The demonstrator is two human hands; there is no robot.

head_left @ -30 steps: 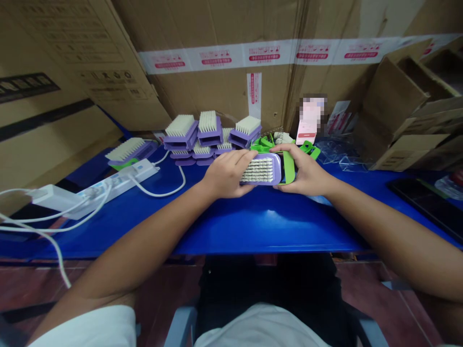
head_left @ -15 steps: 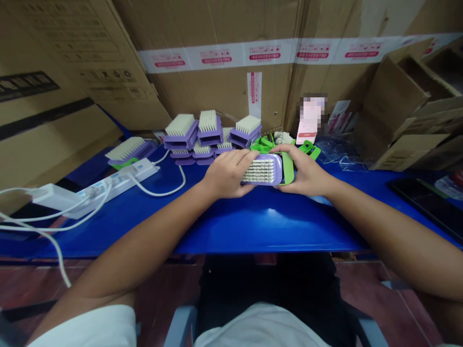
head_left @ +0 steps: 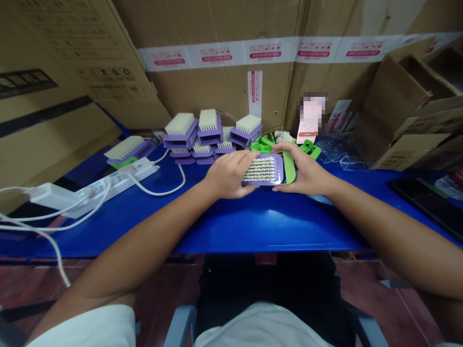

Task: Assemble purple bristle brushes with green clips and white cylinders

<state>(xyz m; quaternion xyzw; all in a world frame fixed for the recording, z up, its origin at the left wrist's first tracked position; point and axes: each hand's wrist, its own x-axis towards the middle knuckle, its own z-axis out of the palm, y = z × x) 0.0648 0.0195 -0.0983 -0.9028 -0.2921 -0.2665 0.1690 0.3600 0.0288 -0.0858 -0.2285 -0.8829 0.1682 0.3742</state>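
Over the blue table, my left hand (head_left: 231, 174) wraps round the left end of a purple scrub brush (head_left: 262, 170), its white bristles facing me. At the brush's right end, my right hand (head_left: 302, 168) grips a light green plastic part (head_left: 289, 167) between thumb and fingers. The green part lies against the purple body; how the two join is hidden by the hands. Just behind them are loose green plastic pieces (head_left: 263, 143). Another green piece (head_left: 309, 149) lies beyond my right hand.
Purple brush bodies (head_left: 186, 140) are stacked behind my left hand. Left of them lie another brush (head_left: 125, 149) and a white power strip (head_left: 117, 185) with cables. A phone (head_left: 311, 120) leans at the back; a cardboard box (head_left: 401, 111) and a dark tablet-like device (head_left: 430, 202) are right.
The brush and the green part stay in both hands at nearly the same place. The green part looks slightly closer to the purple body, its visible strip shifted a little.
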